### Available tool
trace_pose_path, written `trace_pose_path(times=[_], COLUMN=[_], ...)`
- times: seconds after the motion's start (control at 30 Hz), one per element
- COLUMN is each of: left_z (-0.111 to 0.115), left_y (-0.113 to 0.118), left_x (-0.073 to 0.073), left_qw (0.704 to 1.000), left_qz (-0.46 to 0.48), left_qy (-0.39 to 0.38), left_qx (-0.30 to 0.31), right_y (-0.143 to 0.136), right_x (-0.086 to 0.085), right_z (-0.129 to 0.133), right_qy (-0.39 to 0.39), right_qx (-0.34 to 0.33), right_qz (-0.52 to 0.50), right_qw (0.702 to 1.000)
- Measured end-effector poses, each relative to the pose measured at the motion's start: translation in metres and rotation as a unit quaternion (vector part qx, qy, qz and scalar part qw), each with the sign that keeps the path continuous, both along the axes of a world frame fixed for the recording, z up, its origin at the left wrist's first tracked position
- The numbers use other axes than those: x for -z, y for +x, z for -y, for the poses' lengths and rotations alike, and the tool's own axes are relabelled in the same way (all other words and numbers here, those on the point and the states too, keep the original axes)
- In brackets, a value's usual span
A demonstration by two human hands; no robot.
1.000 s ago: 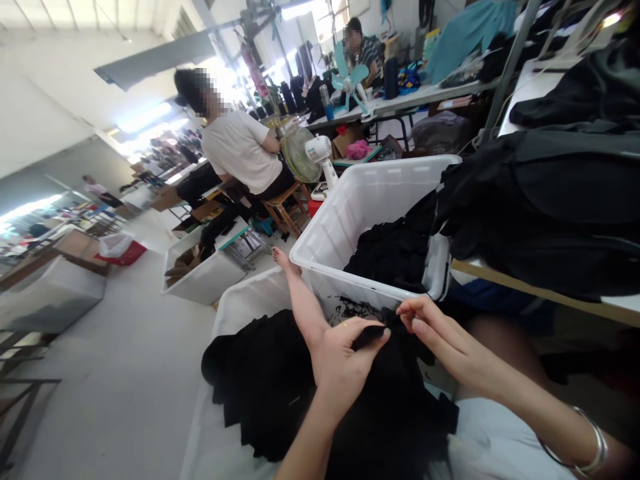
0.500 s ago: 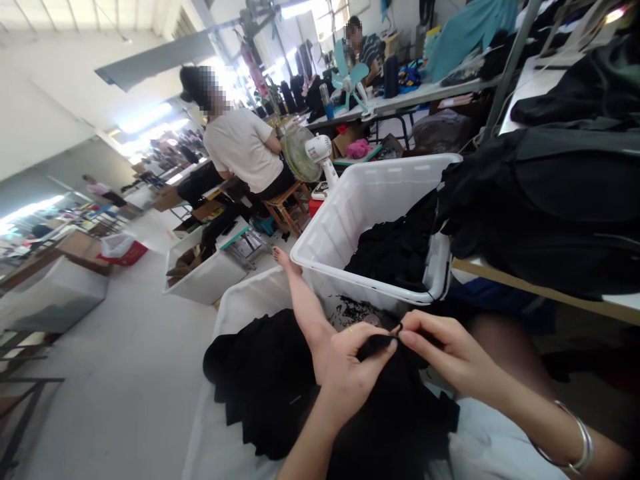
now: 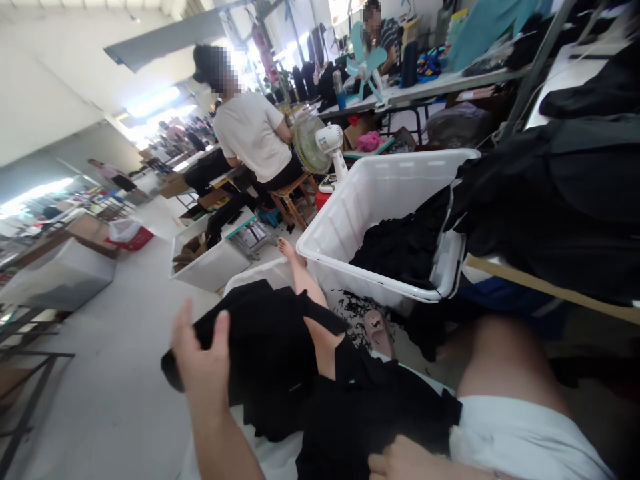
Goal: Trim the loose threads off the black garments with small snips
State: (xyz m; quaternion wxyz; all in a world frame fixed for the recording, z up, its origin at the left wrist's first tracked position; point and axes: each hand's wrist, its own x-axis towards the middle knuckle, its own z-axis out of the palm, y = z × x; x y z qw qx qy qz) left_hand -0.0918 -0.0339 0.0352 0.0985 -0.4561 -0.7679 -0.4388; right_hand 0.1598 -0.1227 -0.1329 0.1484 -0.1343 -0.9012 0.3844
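Note:
My left hand (image 3: 203,357) is raised at the left with thumb and fingers apart, slightly blurred, holding nothing I can see. Just behind it, black garments (image 3: 265,327) lie heaped over the near white bin. A further black garment (image 3: 380,413) is spread across my lap, with a small light mark on it. At the bottom edge, my right hand (image 3: 405,460) rests against this cloth with its fingers curled. Its lower part is cut off by the frame, and what its fingers hold, if anything, is hidden.
A white plastic bin (image 3: 330,260) with black cloth inside stands ahead. Black fabric (image 3: 565,193) covers the table at right. A slipper (image 3: 377,330) lies among black scraps on the floor. Beyond are a white fan (image 3: 330,140) and a seated person (image 3: 255,133).
Both hands were together pinching a bit of black cloth. They have parted: the left has swung left and opened, the right has dropped to my lap. Black cloth now lies across my leg.

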Motion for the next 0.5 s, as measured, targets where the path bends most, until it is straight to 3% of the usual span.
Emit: trace_pose_path(times=[0.07, 0.13, 0.17, 0.23, 0.3, 0.33, 0.37, 0.4, 0.43, 0.5], left_z=[-0.004, -0.008, -0.010, -0.011, -0.010, -0.009, -0.006, -0.002, 0.002, 0.012], left_y=[0.021, 0.044, 0.054, 0.073, 0.088, 0.094, 0.099, 0.102, 0.105, 0.106], left_x=[0.005, 0.008, 0.009, 0.013, 0.026, 0.039, 0.055, 0.074, 0.096, 0.138], left_qw=[0.987, 0.939, 0.899, 0.790, 0.689, 0.658, 0.647, 0.653, 0.649, 0.643], left_qz=[0.053, 0.113, 0.139, 0.170, 0.165, 0.143, 0.118, 0.076, 0.004, -0.034], left_qy=[-0.070, -0.151, -0.202, -0.303, -0.375, -0.409, -0.440, -0.477, -0.529, -0.569], left_qx=[0.137, 0.289, 0.364, 0.505, 0.598, 0.616, 0.612, 0.583, 0.546, 0.512], right_y=[0.003, 0.016, 0.026, 0.046, 0.065, 0.073, 0.078, 0.082, 0.085, 0.087], right_x=[-0.006, -0.023, -0.033, -0.050, -0.060, -0.063, -0.064, -0.065, -0.065, -0.066], right_z=[-0.004, -0.021, -0.032, -0.055, -0.073, -0.079, -0.083, -0.084, -0.083, -0.077], right_qy=[-0.069, -0.160, -0.202, -0.242, -0.285, -0.306, -0.321, -0.328, -0.325, -0.312], right_qx=[-0.007, 0.057, 0.111, 0.209, 0.262, 0.268, 0.265, 0.253, 0.231, 0.154], right_qz=[-0.043, -0.090, -0.105, -0.146, -0.194, -0.211, -0.218, -0.214, -0.200, -0.163], right_qw=[0.997, 0.981, 0.967, 0.936, 0.901, 0.889, 0.883, 0.885, 0.895, 0.923])
